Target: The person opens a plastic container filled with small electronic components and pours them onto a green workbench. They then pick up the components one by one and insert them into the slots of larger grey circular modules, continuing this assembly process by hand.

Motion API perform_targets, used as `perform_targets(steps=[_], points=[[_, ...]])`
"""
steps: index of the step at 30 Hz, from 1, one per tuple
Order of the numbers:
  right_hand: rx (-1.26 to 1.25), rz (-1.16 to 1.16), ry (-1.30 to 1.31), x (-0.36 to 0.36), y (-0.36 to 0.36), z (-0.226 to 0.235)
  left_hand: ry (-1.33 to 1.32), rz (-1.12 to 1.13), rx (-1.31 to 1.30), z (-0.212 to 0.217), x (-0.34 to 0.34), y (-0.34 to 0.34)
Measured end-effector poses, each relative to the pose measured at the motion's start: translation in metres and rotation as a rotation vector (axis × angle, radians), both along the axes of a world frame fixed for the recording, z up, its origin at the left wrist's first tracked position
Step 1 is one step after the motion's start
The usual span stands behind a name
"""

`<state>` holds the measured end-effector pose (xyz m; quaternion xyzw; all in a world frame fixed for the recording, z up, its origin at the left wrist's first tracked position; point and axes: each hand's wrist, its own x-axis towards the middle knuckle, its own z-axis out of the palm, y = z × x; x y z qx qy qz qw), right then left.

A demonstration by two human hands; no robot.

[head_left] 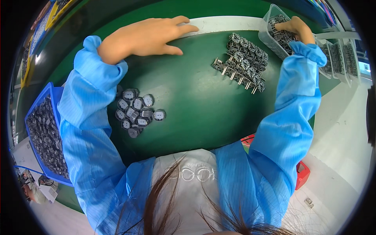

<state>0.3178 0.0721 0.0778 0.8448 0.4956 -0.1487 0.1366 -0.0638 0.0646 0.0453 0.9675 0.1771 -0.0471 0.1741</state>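
My left hand (150,37) is open, fingers spread and holding nothing, over the green table by a white strip (223,24). At the far right my right hand (296,28) reaches into a clear plastic box (270,42) of small dark parts (282,36). Its fingers are bent among the parts, and whatever they grip is hidden. Left of that box lie rows of dark parts with metal pins (243,64). A loose group of round black parts with grey faces (137,103) rests on the table near my left forearm.
A blue bin (58,117) full of small dark parts stands left of my left arm. More clear boxes of parts (338,56) are beyond my right sleeve. Yellow-edged bins (55,15) line the far left. Something red (301,174) shows below my right elbow.
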Motion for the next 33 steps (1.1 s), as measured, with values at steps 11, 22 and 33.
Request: perform_targets(steps=[11, 22, 33], points=[[-0.232, 0.165, -0.220, -0.027, 0.003, -0.011, -0.075, -0.043, -0.056, 0.001, 0.015, -0.002], [-0.187, 0.239, -0.204, -0.024, -0.003, -0.024, -0.056, 0.001, -0.107, 0.003, 0.008, 0.002], [0.286, 0.027, 0.708, 0.013, -0.063, 0.071, -0.189, 0.050, -0.142, 0.002, -0.012, 0.009]])
